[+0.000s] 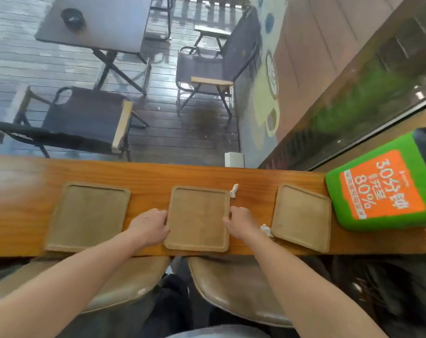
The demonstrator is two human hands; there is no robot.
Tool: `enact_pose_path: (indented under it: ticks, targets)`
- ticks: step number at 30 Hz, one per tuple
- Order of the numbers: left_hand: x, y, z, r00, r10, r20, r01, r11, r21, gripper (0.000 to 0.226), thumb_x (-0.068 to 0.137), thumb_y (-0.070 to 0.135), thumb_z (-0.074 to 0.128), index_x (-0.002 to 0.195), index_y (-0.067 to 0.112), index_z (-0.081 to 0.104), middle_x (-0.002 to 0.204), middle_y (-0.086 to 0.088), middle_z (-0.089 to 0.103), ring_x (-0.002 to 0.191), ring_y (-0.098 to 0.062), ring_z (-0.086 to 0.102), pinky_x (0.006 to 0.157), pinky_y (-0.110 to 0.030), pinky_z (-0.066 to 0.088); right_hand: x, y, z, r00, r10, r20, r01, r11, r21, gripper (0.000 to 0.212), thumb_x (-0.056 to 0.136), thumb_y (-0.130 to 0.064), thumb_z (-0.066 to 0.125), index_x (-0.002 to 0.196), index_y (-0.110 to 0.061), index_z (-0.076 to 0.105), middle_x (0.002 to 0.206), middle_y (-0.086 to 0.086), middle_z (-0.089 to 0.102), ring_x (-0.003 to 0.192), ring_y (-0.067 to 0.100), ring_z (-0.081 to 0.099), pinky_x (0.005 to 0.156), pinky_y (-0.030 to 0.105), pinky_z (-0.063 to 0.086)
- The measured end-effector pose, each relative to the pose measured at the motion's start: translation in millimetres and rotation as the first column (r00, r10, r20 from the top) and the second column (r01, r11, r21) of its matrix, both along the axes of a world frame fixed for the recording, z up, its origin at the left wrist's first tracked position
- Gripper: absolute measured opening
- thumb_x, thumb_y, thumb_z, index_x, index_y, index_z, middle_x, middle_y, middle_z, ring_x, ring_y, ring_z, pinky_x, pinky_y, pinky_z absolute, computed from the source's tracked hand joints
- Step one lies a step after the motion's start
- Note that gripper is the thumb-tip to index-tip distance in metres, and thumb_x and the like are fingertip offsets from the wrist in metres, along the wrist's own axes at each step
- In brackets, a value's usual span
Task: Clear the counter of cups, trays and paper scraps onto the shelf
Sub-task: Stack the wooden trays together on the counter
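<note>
Both hands on middle tray (198, 217): left hand (150, 226) and right hand (240, 222) pinch its side edges; tray flat at counter (16, 211) near edge. We note paper scrap (234, 190) touching far right corner. Risk: lifting drags scrap off counter.

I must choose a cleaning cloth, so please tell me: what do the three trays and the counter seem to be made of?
The three trays, left tray, middle tray and right tray, look like matte tan moulded fibre or felt: dull, slightly mottled, with raised rims. It could also be plastic. The counter seems varnished wood: orange-brown grain lines and a soft sheen.
</note>
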State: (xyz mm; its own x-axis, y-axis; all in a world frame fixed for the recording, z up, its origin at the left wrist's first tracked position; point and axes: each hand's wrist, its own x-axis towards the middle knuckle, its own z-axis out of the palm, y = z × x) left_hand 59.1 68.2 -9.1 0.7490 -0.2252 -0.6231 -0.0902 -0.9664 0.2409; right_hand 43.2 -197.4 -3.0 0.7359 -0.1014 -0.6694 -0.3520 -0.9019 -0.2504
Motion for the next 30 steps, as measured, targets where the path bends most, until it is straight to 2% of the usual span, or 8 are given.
enact_pose_path:
  ticks: [3,7,12,16,19,22,27,30]
  targets:
    - [5.0,12.5,-4.9,1.0,0.015,-0.015,-0.015,1.0,0.009,0.015,0.093,0.039,0.048,0.094,0.025,0.053,0.092,0.003,0.054,0.087,-0.02,0.056,0.076,-0.036,0.052,-6.7,10.7,-4.5,0.998,-0.053,-0.016,0.051,0.997,-0.057,0.021,0.097,-0.039,0.05,0.106,-0.02,0.055,0.107,0.002,0.062,0.09,0.022,0.059,0.07,0.037,0.051]
    - [6.0,16.1,-17.0,0.995,0.073,-0.061,-0.075,0.997,-0.027,0.02,0.093,0.039,0.051,0.104,0.023,0.052,0.099,0.001,0.06,0.088,-0.02,0.058,0.078,-0.039,0.055,-13.8,15.7,-12.7,0.992,-0.101,-0.071,0.094,0.991,-0.095,0.033,0.098,-0.04,0.048,0.12,-0.015,0.053,0.116,0.005,0.06,0.101,0.026,0.059,0.08,0.04,0.053]
    - [0.6,7.9,-35.7,0.964,0.219,-0.149,-0.235,0.967,-0.098,0.047,0.095,0.041,0.054,0.133,0.014,0.048,0.12,-0.005,0.058,0.104,-0.023,0.058,0.084,-0.039,0.054,-20.4,22.2,-25.0,0.966,-0.247,-0.072,0.243,0.968,-0.059,0.042,0.097,-0.04,0.054,0.128,-0.012,0.051,0.124,0.008,0.056,0.109,0.025,0.057,0.089,0.04,0.052]
    - [-1.2,-5.6,-49.8,0.911,0.371,-0.182,-0.401,0.9,-0.17,0.041,0.093,0.037,0.059,0.126,0.012,0.054,0.111,-0.002,0.063,0.097,-0.02,0.06,0.078,-0.035,0.055,-26.2,35.7,-37.6,0.869,-0.494,-0.027,0.494,0.87,0.0,0.06,0.096,-0.037,0.058,0.143,-0.005,0.039,0.144,0.013,0.042,0.129,0.03,0.045,0.103,0.04,0.043]
    - [-2.7,-14.0,-55.1,0.848,0.5,-0.177,-0.529,0.823,-0.209,0.033,0.091,0.032,0.063,0.117,0.012,0.062,0.095,0.005,0.061,0.084,-0.014,0.058,0.063,-0.026,0.05,-26.8,43.7,-46.3,0.771,-0.633,-0.073,0.636,0.77,0.043,0.063,0.093,-0.039,0.06,0.144,-0.007,0.039,0.144,0.012,0.038,0.127,0.03,0.045,0.098,0.04,0.044]
    - [-9.3,-21.1,-58.6,0.808,0.573,-0.137,-0.589,0.778,-0.219,0.032,0.089,0.032,0.066,0.113,0.011,0.064,0.106,-0.003,0.064,0.09,-0.018,0.058,0.069,-0.029,0.051,-22.3,42.0,-53.2,0.678,-0.73,-0.086,0.735,0.674,0.08,0.065,0.089,-0.044,0.063,0.141,-0.012,0.041,0.141,0.011,0.041,0.124,0.03,0.046,0.101,0.042,0.046]
    - [-2.2,-32.0,-59.7,0.597,0.759,-0.26,-0.8,0.587,-0.126,0.067,0.086,0.058,0.062,0.124,0.003,0.06,0.122,-0.014,0.062,0.108,-0.03,0.06,0.092,-0.046,0.054,-15.1,29.7,-63.8,0.578,-0.796,-0.181,0.816,0.565,0.122,0.074,0.085,-0.058,0.063,0.137,-0.009,0.046,0.137,0.011,0.049,0.12,0.03,0.051,0.101,0.046,0.047]
    - [10.0,-36.9,-58.1,0.372,0.803,-0.465,-0.926,0.357,-0.124,0.084,0.086,0.068,0.056,0.136,0.002,0.052,0.128,-0.015,0.062,0.115,-0.035,0.06,0.1,-0.05,0.051,-6.0,21.2,-61.6,0.468,-0.827,-0.313,0.882,0.418,0.216,0.086,0.084,-0.065,0.061,0.144,-0.006,0.042,0.143,0.01,0.05,0.129,0.032,0.049,0.103,0.041,0.042]
